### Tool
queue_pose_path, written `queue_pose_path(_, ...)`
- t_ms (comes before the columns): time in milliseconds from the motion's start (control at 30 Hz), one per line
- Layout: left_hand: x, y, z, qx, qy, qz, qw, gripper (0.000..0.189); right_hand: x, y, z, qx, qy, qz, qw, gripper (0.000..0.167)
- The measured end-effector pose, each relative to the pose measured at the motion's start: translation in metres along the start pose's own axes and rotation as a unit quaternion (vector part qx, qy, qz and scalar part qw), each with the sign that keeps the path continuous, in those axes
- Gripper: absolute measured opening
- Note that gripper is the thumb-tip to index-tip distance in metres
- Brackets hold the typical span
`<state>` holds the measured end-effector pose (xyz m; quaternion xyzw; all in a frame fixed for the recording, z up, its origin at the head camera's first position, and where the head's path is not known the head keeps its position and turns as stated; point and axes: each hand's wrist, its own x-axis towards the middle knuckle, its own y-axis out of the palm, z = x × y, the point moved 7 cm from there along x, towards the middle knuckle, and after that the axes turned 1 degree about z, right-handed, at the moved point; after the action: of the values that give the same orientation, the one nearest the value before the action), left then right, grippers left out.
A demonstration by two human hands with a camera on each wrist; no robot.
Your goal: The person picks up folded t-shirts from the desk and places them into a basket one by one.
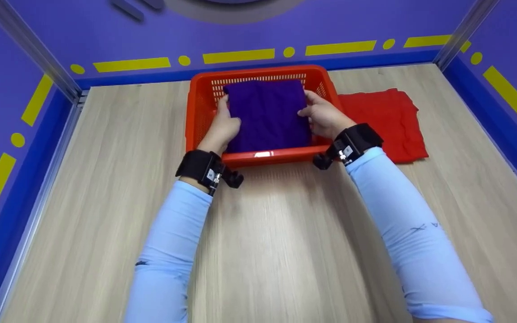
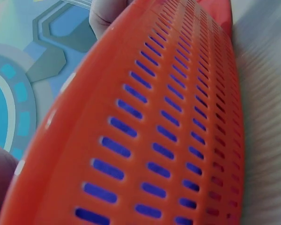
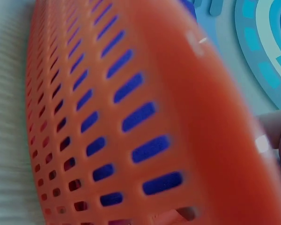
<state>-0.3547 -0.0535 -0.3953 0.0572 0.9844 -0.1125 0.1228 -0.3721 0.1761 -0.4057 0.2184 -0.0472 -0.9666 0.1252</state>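
A: Where is the purple cloth (image 1: 267, 116) to be found?

B: It is held within the red basket (image 1: 258, 158), in a folded, flat shape. In both wrist views, its colour is seen through the slots of the basket walls. Whether the bottom is touched by it cannot be told.

A: And how are the fingers placed?

B: The left side of the cloth is pinched by the left hand (image 1: 221, 128), and the right side is pinched by the right hand (image 1: 326, 117) — the fingers are kept narrow on the fabric, with the thumbs on top.

A: What is found around the basket?

B: Just beside it, on the right, a red cloth (image 1: 393, 121) is laid on the table (image 1: 106, 202). The table is covered by a pale wood grain, and light is reflected on it in the middle.

A: And the room?

B: The table is enclosed by purple-blue walls (image 1: 240, 38), which are decorated with yellow dashes and dots (image 1: 238, 55); below these, a darker blue band is seen. The corners are formed by metal posts (image 1: 27, 40).
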Motion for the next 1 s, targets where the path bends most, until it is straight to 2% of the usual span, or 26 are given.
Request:
queue_pose_path(133,-0.003,-0.002,-0.006,0.063,0.029,-0.007,0.9975,0.078,-0.002,-0.003,0.001,-0.032,0.002,-0.023,0.9992,0.074)
queue_pose_path(200,-0.005,-0.001,-0.008,0.11,0.04,-0.001,0.9931,0.073,-0.003,-0.003,0.001,-0.056,0.003,-0.03,0.998,0.078)
queue_pose_path(267,-0.007,0.0,-0.007,0.16,0.039,0.02,0.9862,0.066,-0.004,-0.003,0.0,-0.082,0.009,-0.034,0.996,0.075)
queue_pose_path(433,-0.013,0.007,0.001,0.242,-0.01,0.103,0.9649,0.058,-0.006,-0.004,-0.004,-0.141,0.034,-0.04,0.9886,0.059)
queue_pose_path(533,-0.015,0.007,0.003,0.26,-0.027,0.116,0.9582,0.058,-0.005,-0.004,-0.006,-0.148,0.042,-0.04,0.9873,0.058)
queue_pose_path(733,-0.017,0.004,0.001,0.279,-0.016,0.101,0.9549,0.056,-0.004,-0.004,-0.01,-0.161,0.049,-0.032,0.9852,0.061)
queue_pose_path(867,-0.02,-0.003,-0.002,0.3,0.021,0.072,0.951,0.051,-0.006,-0.009,-0.01,-0.162,0.055,-0.031,0.9848,0.06)
queue_pose_path(1000,-0.027,-0.015,-0.006,0.309,0.063,0.027,0.9487,0.045,-0.01,-0.015,-0.011,-0.132,0.063,-0.028,0.9888,0.056)
